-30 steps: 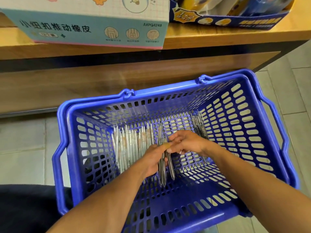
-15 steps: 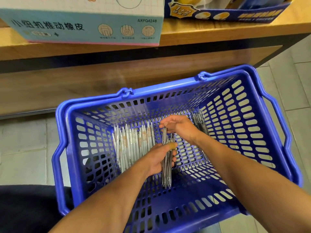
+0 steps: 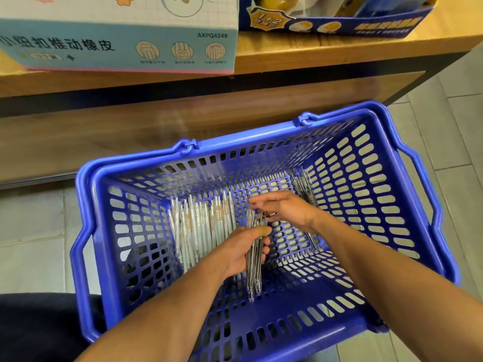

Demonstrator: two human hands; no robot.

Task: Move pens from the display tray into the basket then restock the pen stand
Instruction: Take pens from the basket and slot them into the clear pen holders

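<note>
A blue slotted basket [image 3: 407, 158] stands on the floor below me. Both my hands are inside it. My left hand [image 3: 243, 250] grips a bundle of several grey pens [image 3: 254, 273], thumb across them, tips pointing toward me. My right hand [image 3: 286, 209] hovers just above the bundle's top ends, fingers loosely bent near one pen end; whether it pinches that pen is unclear. A row of several white pens [image 3: 201, 226] lies on the basket floor to the left. More dark pens [image 3: 303, 186] lean in the far right corner.
A wooden shelf [image 3: 313, 53] runs across the top, carrying a pale blue printed box [image 3: 117, 43] and a dark blue display carton [image 3: 339, 22]. Grey floor tiles [image 3: 449, 131] surround the basket. My dark trouser leg [image 3: 39, 327] shows at the lower left.
My left hand has tilted the grey bundle more upright. My right hand has lifted off the bundle's middle and moved up to its top ends.
</note>
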